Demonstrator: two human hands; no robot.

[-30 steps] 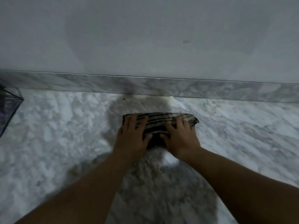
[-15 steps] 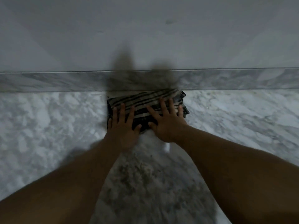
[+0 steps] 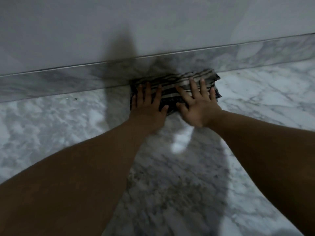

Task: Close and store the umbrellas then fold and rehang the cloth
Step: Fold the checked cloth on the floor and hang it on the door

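Observation:
A striped black-and-beige cloth [image 3: 172,90], folded into a small thick rectangle, lies on the marble floor with its far edge against the skirting. My left hand [image 3: 147,103] rests flat on its left half with fingers spread. My right hand [image 3: 197,103] lies flat on its right half, fingers apart and pointing toward the wall. Neither hand curls around the cloth; both press down on top. No umbrella is in view.
The grey-white marble floor [image 3: 59,126] runs out to both sides and toward me. A marble skirting strip [image 3: 51,82] runs along the base of the plain pale wall [image 3: 153,23] directly behind the cloth. My shadow falls across the floor and wall.
The view has swung so the skirting now tilts and the cloth sits right of centre. Both hands stay flat on the cloth, which now lies closer against the skirting than a second ago.

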